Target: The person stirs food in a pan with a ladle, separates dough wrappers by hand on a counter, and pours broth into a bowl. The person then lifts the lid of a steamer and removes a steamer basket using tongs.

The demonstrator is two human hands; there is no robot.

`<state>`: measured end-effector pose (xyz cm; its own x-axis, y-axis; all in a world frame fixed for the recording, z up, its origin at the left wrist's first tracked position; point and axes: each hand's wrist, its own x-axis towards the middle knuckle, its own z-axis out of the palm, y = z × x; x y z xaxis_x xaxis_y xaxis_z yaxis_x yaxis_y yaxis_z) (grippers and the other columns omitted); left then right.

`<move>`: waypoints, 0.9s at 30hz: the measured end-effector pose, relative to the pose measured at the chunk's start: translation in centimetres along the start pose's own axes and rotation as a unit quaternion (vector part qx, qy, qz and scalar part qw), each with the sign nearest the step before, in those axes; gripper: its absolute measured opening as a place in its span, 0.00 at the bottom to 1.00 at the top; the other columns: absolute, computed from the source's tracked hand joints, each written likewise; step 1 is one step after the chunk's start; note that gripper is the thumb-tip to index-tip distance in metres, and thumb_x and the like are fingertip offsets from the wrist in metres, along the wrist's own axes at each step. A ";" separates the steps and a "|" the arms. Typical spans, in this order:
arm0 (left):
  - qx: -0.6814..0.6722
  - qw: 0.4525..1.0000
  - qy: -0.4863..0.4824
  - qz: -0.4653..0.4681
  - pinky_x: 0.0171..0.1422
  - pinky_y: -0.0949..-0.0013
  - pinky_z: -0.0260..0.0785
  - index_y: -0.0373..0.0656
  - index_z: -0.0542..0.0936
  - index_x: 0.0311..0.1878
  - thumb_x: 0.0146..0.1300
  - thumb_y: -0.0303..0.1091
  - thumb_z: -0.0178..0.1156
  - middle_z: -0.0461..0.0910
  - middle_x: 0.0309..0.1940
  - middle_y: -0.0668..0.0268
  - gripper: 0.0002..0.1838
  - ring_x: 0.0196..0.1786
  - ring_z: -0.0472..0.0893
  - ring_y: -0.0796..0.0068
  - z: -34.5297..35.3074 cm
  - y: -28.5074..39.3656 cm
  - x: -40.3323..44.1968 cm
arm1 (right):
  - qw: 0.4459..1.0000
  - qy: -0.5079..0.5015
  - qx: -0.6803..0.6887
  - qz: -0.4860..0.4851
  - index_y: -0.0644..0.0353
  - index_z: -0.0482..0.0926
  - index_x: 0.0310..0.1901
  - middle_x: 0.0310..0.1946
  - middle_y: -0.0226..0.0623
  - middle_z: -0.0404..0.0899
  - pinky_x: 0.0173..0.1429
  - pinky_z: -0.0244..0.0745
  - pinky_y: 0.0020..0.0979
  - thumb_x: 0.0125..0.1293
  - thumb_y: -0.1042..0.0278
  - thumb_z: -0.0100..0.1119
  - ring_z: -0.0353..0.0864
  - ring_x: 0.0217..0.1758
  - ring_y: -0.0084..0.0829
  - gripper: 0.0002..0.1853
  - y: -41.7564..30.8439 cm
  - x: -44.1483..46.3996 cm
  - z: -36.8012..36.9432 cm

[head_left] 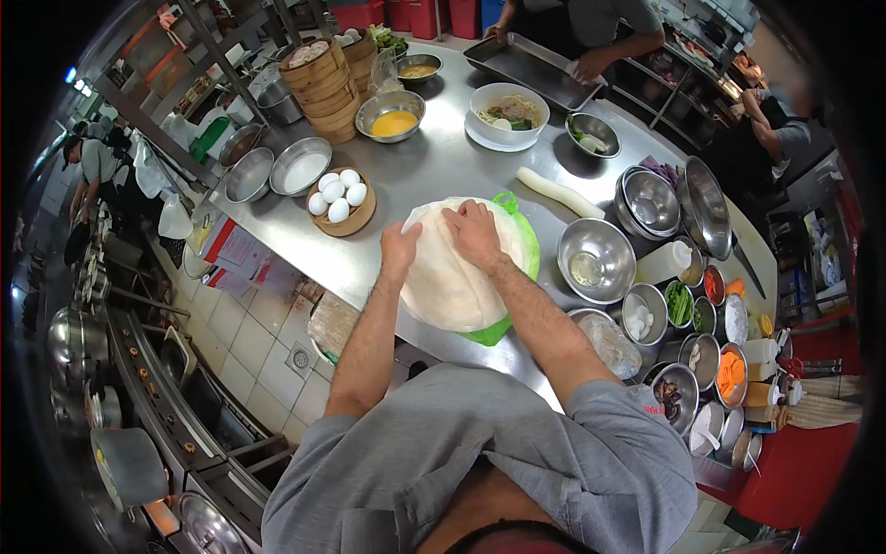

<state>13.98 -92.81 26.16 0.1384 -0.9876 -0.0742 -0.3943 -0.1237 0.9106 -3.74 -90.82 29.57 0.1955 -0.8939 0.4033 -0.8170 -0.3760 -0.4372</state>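
One big pale sheet (450, 283) is lying on green plastic (490, 334). The left hand (400, 249) is curling nearly closed at its edge; the right hand (474, 234) is bending half open on top. I can't tell if they're pinching it. Six or more eggs (333, 192) are sitting left of them; one white roll (560, 193) is lying to their right.

I'm looking remotely into a commercial kitchen: bamboo steamers (323, 90) at eleven o'clock, a knobbed cooking range (161, 403) at eight, steel bowls (609, 249) at three.
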 end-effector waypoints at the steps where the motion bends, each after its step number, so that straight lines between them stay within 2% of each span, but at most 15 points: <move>1: -0.024 0.999 0.040 -0.003 0.55 0.61 0.66 0.25 0.75 0.46 0.54 0.42 0.62 0.77 0.44 0.44 0.26 0.50 0.76 0.53 0.0 -0.1 -0.6 | 1.000 -0.002 0.001 0.000 0.49 0.79 0.45 0.35 0.35 0.69 0.46 0.63 0.37 0.60 0.65 0.53 0.67 0.41 0.36 0.12 0.0 0.1 0.1; 2: -0.047 0.996 0.078 -0.008 0.52 0.62 0.67 0.25 0.75 0.44 0.55 0.41 0.62 0.78 0.41 0.46 0.24 0.47 0.77 0.56 -0.2 0.2 -1.7 | 1.000 0.006 0.002 -0.004 0.49 0.79 0.45 0.35 0.34 0.69 0.46 0.63 0.37 0.60 0.65 0.53 0.67 0.41 0.36 0.12 0.1 0.1 0.2; 3: -0.046 0.996 0.078 -0.012 0.52 0.62 0.67 0.25 0.75 0.44 0.55 0.41 0.62 0.78 0.41 0.46 0.24 0.47 0.77 0.56 -1.0 0.7 -2.8 | 1.000 0.015 0.003 -0.008 0.49 0.79 0.45 0.35 0.34 0.69 0.46 0.63 0.37 0.60 0.65 0.53 0.67 0.41 0.36 0.12 0.2 -0.1 0.3; 5: -0.125 0.991 0.031 -0.035 0.45 0.65 0.68 0.25 0.76 0.41 0.56 0.39 0.61 0.79 0.34 0.51 0.22 0.39 0.78 0.65 -2.5 2.0 -4.0 | 1.000 0.010 -0.001 -0.004 0.49 0.79 0.45 0.35 0.35 0.69 0.46 0.63 0.37 0.60 0.65 0.53 0.67 0.41 0.36 0.12 0.2 -0.2 0.3; 6: -0.125 0.991 0.032 -0.033 0.45 0.65 0.68 0.25 0.76 0.41 0.56 0.39 0.61 0.79 0.34 0.51 0.22 0.39 0.78 0.65 -2.6 1.8 -4.0 | 1.000 0.006 -0.004 0.001 0.49 0.79 0.45 0.35 0.35 0.69 0.46 0.63 0.37 0.60 0.65 0.53 0.67 0.41 0.36 0.11 0.2 -0.1 0.3; 8: -0.100 0.989 0.101 -0.028 0.41 0.68 0.68 0.26 0.76 0.39 0.57 0.38 0.60 0.79 0.31 0.56 0.19 0.34 0.76 0.71 -2.8 0.5 -5.0 | 1.000 0.010 -0.002 -0.002 0.50 0.79 0.45 0.35 0.35 0.69 0.46 0.63 0.37 0.60 0.65 0.53 0.67 0.41 0.36 0.11 0.1 -0.3 0.4; 12: -0.150 0.983 0.099 -0.048 0.41 0.67 0.68 0.26 0.76 0.39 0.58 0.37 0.59 0.79 0.32 0.55 0.18 0.35 0.76 0.70 -3.7 -1.0 -7.1 | 1.000 0.008 -0.003 -0.004 0.49 0.78 0.45 0.36 0.35 0.69 0.48 0.62 0.37 0.60 0.65 0.52 0.66 0.43 0.36 0.11 0.3 -0.2 0.4; 15: -0.173 0.978 0.109 -0.046 0.39 0.71 0.69 0.29 0.75 0.41 0.60 0.36 0.58 0.79 0.34 0.60 0.16 0.34 0.76 0.74 -4.1 -1.1 -7.0 | 1.000 0.007 0.008 0.001 0.50 0.78 0.44 0.36 0.35 0.69 0.48 0.62 0.37 0.60 0.65 0.52 0.66 0.44 0.36 0.11 0.3 -0.2 0.4; 18: -0.121 0.989 0.087 -0.025 0.39 0.71 0.69 0.29 0.75 0.41 0.60 0.36 0.58 0.79 0.34 0.59 0.16 0.34 0.76 0.75 -4.3 -1.8 -6.8 | 1.000 -0.009 0.001 0.009 0.50 0.79 0.45 0.39 0.35 0.69 0.49 0.61 0.38 0.60 0.66 0.52 0.66 0.45 0.36 0.12 0.1 -0.1 0.3; 19: -0.064 0.994 0.092 -0.002 0.39 0.70 0.69 0.29 0.75 0.41 0.60 0.37 0.57 0.79 0.34 0.59 0.16 0.34 0.76 0.75 -4.3 -1.6 -6.4 | 1.000 -0.009 0.002 0.008 0.50 0.79 0.45 0.39 0.35 0.69 0.49 0.61 0.38 0.60 0.66 0.52 0.66 0.45 0.36 0.12 -0.2 0.1 0.2; 20: -0.007 0.995 0.095 0.019 0.40 0.70 0.69 0.29 0.75 0.41 0.61 0.37 0.57 0.79 0.34 0.59 0.17 0.35 0.76 0.74 -4.3 -1.3 -6.2 | 1.000 -0.009 -0.004 -0.005 0.51 0.78 0.45 0.41 0.36 0.70 0.50 0.61 0.38 0.59 0.66 0.53 0.66 0.47 0.37 0.12 -0.5 0.0 0.2; 21: -0.007 0.995 0.095 0.016 0.40 0.70 0.69 0.29 0.75 0.41 0.61 0.37 0.57 0.79 0.34 0.59 0.17 0.35 0.76 0.74 -4.2 -0.9 -6.0 | 1.000 -0.011 -0.011 -0.019 0.51 0.78 0.46 0.44 0.36 0.70 0.52 0.60 0.39 0.59 0.66 0.53 0.66 0.50 0.37 0.13 -0.9 -0.1 0.2; 25: -0.107 0.993 0.043 -0.031 0.41 0.71 0.69 0.29 0.75 0.44 0.59 0.38 0.59 0.79 0.37 0.58 0.19 0.37 0.77 0.74 -3.8 2.3 -6.8 | 0.996 -0.027 0.029 -0.079 0.50 0.78 0.48 0.49 0.37 0.70 0.56 0.58 0.40 0.59 0.64 0.53 0.64 0.56 0.38 0.14 -2.4 -1.1 0.2; 27: -0.138 0.986 -0.034 -0.083 0.42 0.72 0.70 0.29 0.75 0.46 0.58 0.36 0.60 0.79 0.38 0.59 0.19 0.37 0.78 0.75 -3.8 2.3 -6.8 | 0.996 -0.029 -0.011 -0.086 0.49 0.77 0.49 0.51 0.37 0.69 0.59 0.56 0.41 0.60 0.62 0.53 0.62 0.59 0.38 0.15 -2.6 -1.5 0.3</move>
<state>15.60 -86.05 30.28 0.1155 -0.9613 -0.2503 -0.1085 -0.2627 0.9588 -1.77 -88.56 29.80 0.3640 -0.8294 0.4239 -0.7799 -0.5202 -0.3482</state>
